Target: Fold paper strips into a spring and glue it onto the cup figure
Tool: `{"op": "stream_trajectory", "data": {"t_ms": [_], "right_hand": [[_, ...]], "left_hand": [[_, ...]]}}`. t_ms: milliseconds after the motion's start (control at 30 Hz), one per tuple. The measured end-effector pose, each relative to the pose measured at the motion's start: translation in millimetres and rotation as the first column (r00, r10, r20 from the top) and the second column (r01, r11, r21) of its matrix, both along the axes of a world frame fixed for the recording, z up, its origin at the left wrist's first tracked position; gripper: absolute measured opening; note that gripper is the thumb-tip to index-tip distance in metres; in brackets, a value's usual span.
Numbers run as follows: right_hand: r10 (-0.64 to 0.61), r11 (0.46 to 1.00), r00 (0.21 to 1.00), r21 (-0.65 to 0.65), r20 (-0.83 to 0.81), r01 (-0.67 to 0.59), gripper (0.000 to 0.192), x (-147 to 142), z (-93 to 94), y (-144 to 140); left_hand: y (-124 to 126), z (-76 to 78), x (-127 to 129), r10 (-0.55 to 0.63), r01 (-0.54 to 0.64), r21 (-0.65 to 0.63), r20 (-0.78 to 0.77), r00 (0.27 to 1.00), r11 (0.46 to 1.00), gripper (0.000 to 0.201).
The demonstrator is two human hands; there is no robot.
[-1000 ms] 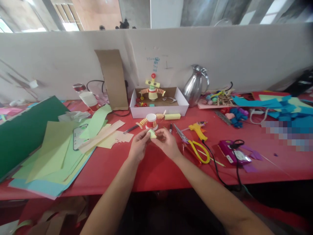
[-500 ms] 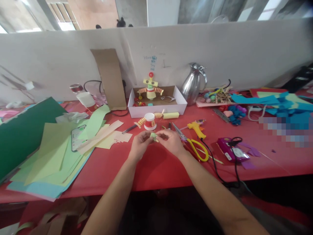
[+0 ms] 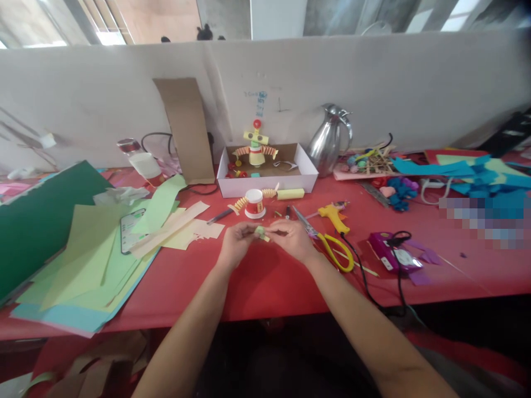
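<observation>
My left hand [image 3: 234,244] and my right hand [image 3: 292,239] meet over the red table [image 3: 265,282], both pinching a small pale-green folded paper piece [image 3: 261,232] between the fingertips. Just behind them stands a small white paper cup figure [image 3: 254,204] with a red band and orange accordion arms. Yellow-handled scissors [image 3: 330,246] lie to the right of my right hand. A yellow glue gun [image 3: 335,216] rests beyond them, its black cord running toward me.
A white box [image 3: 267,174] holds a yellow paper robot [image 3: 256,146]. Left lie green and blue paper sheets [image 3: 89,262] and a phone [image 3: 128,231]. A steel jug [image 3: 329,140], a purple packet [image 3: 392,253] and blue paper scraps [image 3: 477,179] sit on the right. A white partition [image 3: 373,88] backs the table.
Both hands have lowered slightly toward the table, and the green paper piece looks folded smaller between the fingers. The view has shifted a little.
</observation>
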State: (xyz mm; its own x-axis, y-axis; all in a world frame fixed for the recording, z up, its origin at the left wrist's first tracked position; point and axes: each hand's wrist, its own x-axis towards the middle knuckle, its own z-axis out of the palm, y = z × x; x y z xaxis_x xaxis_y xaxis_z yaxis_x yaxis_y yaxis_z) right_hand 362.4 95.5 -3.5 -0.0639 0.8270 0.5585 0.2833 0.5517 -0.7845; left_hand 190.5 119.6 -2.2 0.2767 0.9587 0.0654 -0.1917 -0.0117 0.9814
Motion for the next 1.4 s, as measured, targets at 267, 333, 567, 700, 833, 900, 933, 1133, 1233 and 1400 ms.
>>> {"op": "stream_trajectory", "data": {"t_ms": [267,333,567,700,833,900,933,1133,1233,1400], "right_hand": [[-0.009,1.0,0.999,-0.013,-0.043,0.008,0.026,-11.0,5.1,-4.8],[-0.009,1.0,0.997,-0.026,-0.071,0.008,0.025,-12.1,5.3,-5.2],[-0.072,0.997,0.997,0.005,-0.03,0.072,0.018,-11.2,9.0,-8.5],[-0.108,0.991,0.994,0.077,0.014,0.107,0.015,-9.7,8.8,-9.2],[-0.088,0.994,0.996,0.071,0.024,0.086,0.014,-10.0,9.7,-11.2],[-0.081,0.996,0.997,0.031,-0.012,0.082,0.013,-10.2,10.4,-12.0],[-0.08,0.997,0.996,0.01,-0.033,0.08,0.013,-10.3,10.8,-12.1],[-0.07,0.984,0.981,-0.176,-0.18,0.038,0.016,-10.7,11.3,-7.2],[-0.078,0.948,0.948,-0.317,-0.308,-0.025,0.021,-10.2,9.9,-2.6],[-0.106,0.9,0.887,-0.422,-0.45,-0.106,0.03,-8.3,7.0,2.5]], "left_hand": [[-5.0,6.2,2.5,0.083,-0.076,-0.047,0.168,0.982,0.996,0.025],[-4.7,5.5,1.6,0.068,-0.052,-0.082,0.201,0.977,0.995,0.025],[-3.8,3.5,-1.6,0.039,-0.028,-0.063,0.178,0.983,0.998,0.026],[-5.2,8.0,-3.1,0.013,-0.006,-0.047,0.138,0.99,0.999,0.03],[-3.9,7.5,-4.0,0.053,-0.031,-0.128,0.17,0.984,0.991,0.024],[-3.6,4.8,-2.0,0.066,-0.031,-0.167,0.212,0.975,0.986,0.025],[-3.8,3.3,-0.3,0.079,-0.038,-0.177,0.231,0.97,0.983,0.026],[-7.3,-0.8,11.3,0.136,-0.073,-0.218,0.291,0.947,0.973,0.029],[-8.3,2.7,9.6,0.065,-0.028,-0.169,0.216,0.974,0.985,0.025],[-7.4,9.4,2.1,0.001,0.005,-0.114,0.051,0.999,0.993,0.027]]}}
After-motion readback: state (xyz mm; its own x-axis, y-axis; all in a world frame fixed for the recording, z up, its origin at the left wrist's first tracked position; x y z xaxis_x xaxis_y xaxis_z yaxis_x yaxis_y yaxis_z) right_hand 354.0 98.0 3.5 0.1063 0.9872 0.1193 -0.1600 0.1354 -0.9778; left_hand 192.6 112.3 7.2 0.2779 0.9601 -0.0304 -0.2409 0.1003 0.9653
